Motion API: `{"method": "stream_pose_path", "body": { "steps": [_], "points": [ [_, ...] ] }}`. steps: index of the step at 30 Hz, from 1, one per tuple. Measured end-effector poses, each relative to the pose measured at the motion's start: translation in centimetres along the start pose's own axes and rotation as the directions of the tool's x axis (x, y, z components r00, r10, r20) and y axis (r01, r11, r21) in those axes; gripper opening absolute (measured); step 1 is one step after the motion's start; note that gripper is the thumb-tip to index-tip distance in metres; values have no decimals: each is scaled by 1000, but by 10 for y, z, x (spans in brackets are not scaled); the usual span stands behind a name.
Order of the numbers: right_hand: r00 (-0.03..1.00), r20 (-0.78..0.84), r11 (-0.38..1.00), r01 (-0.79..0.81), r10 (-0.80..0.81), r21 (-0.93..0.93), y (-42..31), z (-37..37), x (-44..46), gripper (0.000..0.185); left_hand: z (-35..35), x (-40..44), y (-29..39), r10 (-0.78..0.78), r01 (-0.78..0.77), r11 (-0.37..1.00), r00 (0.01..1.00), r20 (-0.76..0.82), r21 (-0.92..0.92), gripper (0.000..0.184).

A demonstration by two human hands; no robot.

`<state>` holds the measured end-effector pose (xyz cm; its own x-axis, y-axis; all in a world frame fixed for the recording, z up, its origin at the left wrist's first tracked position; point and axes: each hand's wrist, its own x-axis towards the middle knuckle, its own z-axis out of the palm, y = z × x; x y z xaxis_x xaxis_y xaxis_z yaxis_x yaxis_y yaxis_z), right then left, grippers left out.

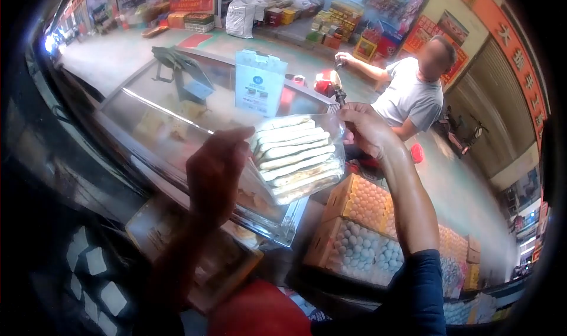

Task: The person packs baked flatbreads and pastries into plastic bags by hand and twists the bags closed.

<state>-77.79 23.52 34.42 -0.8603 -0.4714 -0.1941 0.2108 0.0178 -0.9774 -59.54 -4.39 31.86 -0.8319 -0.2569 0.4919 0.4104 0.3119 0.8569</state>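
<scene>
A bag (338,138) held up high

The right hand (366,129) has its thumb and fingers clamped on the top right corner of the bag. The left hand (218,170) is curled, with its finger tips at the bag's left edge. I cannot tell if they pinch it or just touch it.

The bag is clear. It is up in the air between the two hands, a bit tilted. Inside are long, flat, pale strips (295,154), laid side by side, with brown spots on the lowest ones.

Below and behind the bag is a glass case (286,231). A white and blue box (258,85) stands up on top of it.

To the right of the case, near the right arm, are brown eggs (367,203) and, closer to us, pale eggs (357,244).

Past the right hand is a person (407,96) in a light shirt, by a red bike (325,83), with one hand on its bar. Farther back, a big white sack (241,17) sits in front of a shop full of goods. Low on the left lie pale flat squares (113,297) on something dark.
</scene>
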Motion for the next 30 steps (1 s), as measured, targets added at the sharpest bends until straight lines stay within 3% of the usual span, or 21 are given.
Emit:
{"method": "stream_pose_path", "body": {
  "steps": [1,3,4,6,7,8,10,11,12,14,16,18,20,22,23,25,26,27,28,29,30],
  "points": [
    [1000,0,1000,-1,1,0,0,-1,0,6,0,3,1,-4,3,1000,1000,-29,-31,24],
    [970,-125,880,132,-210,-456,2,-1,-4,4,-2,6,-4,42,-43,998,999,-8,-36,24],
    [970,-125,881,132,-209,-455,4,-2,-6,4,-3,8,-7,90,-90,995,996,14,-43,24],
    [896,-150,751,248,-418,-612,8,-7,-11,20,3,12,-27,399,-430,888,897,191,162,28],
    [853,-14,609,361,-522,-706,11,-12,-14,39,12,10,-29,480,-545,810,828,288,217,40],
    [855,-9,610,363,-518,-705,11,-4,-19,39,21,8,-30,551,-656,713,743,379,247,52],
    [693,398,151,587,-601,-795,6,18,-40,48,37,-8,-22,376,-612,697,755,537,374,70],
    [780,363,179,509,-510,-842,3,30,-51,46,38,-11,-24,371,-610,701,754,542,369,70],
    [784,354,184,501,-509,-846,2,31,-55,46,39,-12,-27,345,-621,695,730,590,362,80],
    [922,221,52,249,-317,-967,0,31,-62,39,44,-12,-34,324,-637,688,699,637,348,90],
    [886,292,-12,308,-359,-951,3,20,-59,29,45,-14,-38,357,-686,638,666,655,350,94],
    [943,248,-141,220,-224,-965,3,13,-61,21,45,-13,-32,341,-676,636,679,650,373,91],
    [925,245,-129,216,-290,-968,9,8,-62,15,45,-12,-30,330,-665,633,695,639,396,87],
    [816,147,396,419,-560,-817,21,-10,-50,17,44,-8,-38,309,-399,909,836,454,116,80],
    [889,-80,773,343,-450,-533,11,9,-54,30,38,0,-31,-30,109,978,917,398,-176,62],
    [849,-51,699,397,-526,-594,7,23,-45,36,22,26,-7,-262,324,838,945,198,-439,29],
    [837,-61,684,401,-544,-609,4,32,-40,38,9,43,-19,7,144,771,972,234,-620,25],
    [833,-59,683,409,-551,-606,-1,37,-34,38,3,57,4,-202,306,655,952,230,-691,26],
    [851,-99,786,424,-516,-451,-6,43,-28,38,-7,78,14,-223,333,686,942,249,-647,39],
    [873,-128,862,424,-471,-279,-11,46,-21,39,-10,86,43,-179,253,758,967,181,-602,42],
    [873,-162,872,409,-460,-270,-16,41,-13,40,-14,105,37,-149,245,702,969,199,-668,40]
  ]
}}
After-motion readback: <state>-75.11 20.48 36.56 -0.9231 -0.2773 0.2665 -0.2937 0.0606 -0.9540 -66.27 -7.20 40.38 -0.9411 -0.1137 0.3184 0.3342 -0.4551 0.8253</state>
